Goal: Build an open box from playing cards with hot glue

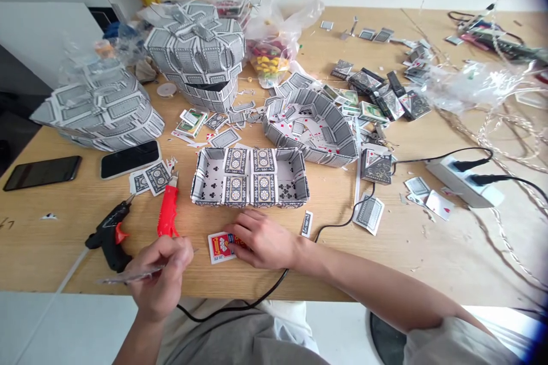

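Observation:
A rectangular box made of playing cards (250,177) stands in front of me, with patterned cards across its middle. Just below it, my right hand (261,239) rests with bent fingers on a red and blue card (220,247) lying on the table. My left hand (160,274), raised near the table's front edge, pinches a thin, flat grey piece (132,275), seen nearly edge-on. Beyond that hand lies a red glue gun (168,208), and a black glue gun (112,236) is to its left.
Two phones (131,159) lie at the left. Behind stand card-covered baskets (197,51) and an open card tray (310,125). Card boxes (377,165) and a power strip (464,181) are to the right. A black cable (265,296) crosses the front edge.

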Available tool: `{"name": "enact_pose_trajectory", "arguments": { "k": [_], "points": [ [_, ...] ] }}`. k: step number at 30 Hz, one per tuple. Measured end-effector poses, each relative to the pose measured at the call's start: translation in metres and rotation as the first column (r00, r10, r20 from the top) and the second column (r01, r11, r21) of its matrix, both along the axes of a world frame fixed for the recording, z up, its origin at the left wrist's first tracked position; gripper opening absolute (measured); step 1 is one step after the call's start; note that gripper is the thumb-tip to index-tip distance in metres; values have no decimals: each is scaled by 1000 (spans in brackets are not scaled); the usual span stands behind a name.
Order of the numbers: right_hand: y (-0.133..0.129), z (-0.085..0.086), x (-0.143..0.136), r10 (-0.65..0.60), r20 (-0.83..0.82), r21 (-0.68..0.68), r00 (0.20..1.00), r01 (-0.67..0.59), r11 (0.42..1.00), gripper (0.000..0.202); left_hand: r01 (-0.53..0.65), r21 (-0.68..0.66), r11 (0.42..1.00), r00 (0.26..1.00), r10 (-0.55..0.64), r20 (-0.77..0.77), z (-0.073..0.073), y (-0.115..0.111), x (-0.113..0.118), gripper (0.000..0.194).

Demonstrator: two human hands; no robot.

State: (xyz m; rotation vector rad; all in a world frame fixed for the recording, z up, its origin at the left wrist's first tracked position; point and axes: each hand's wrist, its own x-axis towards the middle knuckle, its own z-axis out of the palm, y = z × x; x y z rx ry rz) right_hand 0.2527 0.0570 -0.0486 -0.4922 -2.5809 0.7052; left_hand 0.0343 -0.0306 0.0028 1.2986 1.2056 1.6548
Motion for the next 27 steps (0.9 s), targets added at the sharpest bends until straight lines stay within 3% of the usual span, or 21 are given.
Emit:
{"name": "enact_pose_trajectory", "arguments": {
  "k": [27],
  "points": [
    [-1,-1,-1,0,15,18,1000,-1,1000,27,-20,-14,1000,1000,20,-12,1,-2,4,31]
  ]
}}
